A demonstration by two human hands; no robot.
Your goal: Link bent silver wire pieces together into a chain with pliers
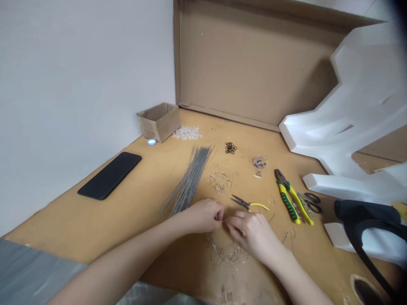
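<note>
Watching through the head camera, I saw both forearms angle inward, with the left hand [202, 216] and right hand [251, 235] curled close together above a loose wire ring [225, 252] on the tan workbench [79, 224]. Both hands looked closed, but I could not tell whether either gripped wire. An open cardboard box [159, 122] stood in the far corner, its contents hidden, just beside a heap of clear loops [187, 133]. A bundle of thin wires [190, 180] lay left of the hands, needle-nose pliers [249, 204] just ahead, and larger green-and-yellow pliers [289, 197] beside scissors [311, 202] further right.
</note>
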